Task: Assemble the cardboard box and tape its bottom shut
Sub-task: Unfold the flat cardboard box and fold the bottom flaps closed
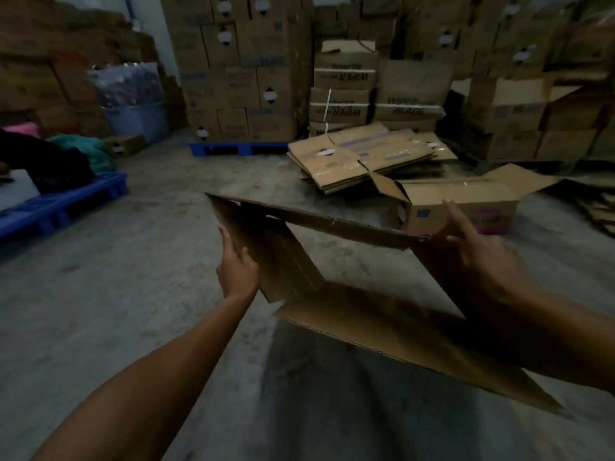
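I hold a brown cardboard box [372,324] in the air above the concrete floor, spread open into a hollow sleeve through which the floor shows. My left hand [237,267] grips its left side panel, thumb on the inner face. My right hand [479,251] presses on the right side panel with the index finger stretched out. The near flap hangs toward me. No tape is in view.
A pile of flattened cartons [362,158] lies on the floor ahead, with an open-topped box [462,207] beside it. Tall stacks of cartons [239,71] line the back wall on a blue pallet [238,148]. Another blue pallet [63,204] with bundles sits at the left.
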`<state>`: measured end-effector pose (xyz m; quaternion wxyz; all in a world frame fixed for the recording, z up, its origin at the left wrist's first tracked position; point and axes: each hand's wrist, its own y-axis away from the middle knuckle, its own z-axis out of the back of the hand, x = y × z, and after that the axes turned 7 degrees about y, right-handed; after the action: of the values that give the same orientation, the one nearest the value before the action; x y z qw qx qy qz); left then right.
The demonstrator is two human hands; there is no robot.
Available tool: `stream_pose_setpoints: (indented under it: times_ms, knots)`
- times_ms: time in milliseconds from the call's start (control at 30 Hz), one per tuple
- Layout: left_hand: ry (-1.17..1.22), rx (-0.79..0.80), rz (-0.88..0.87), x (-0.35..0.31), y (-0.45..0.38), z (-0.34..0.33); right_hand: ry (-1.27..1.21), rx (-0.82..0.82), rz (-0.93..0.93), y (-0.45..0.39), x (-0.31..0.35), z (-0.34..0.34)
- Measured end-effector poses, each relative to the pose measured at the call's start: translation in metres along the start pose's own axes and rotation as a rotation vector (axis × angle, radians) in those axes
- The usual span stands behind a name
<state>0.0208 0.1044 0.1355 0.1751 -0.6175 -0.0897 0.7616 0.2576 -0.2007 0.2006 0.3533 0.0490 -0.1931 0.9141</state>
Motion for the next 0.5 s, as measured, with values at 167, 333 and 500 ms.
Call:
stream_pose_setpoints:
  times_ms: [167, 333, 500]
  knots:
    - [-0.047, 0.075, -0.069, -0.079, -0.052, 0.002, 0.05, -0.123, -0.028, -0.055, 0.004, 0.051]
    - [-0.126, 0.285, -0.069, -0.134, -0.093, 0.029, 0.055, -0.077, -0.234, -0.098, 0.007, 0.088]
    - [-0.328, 0.536, -0.044, -0.148, -0.097, 0.043, -0.008, 0.092, -0.412, -0.102, -0.002, 0.077]
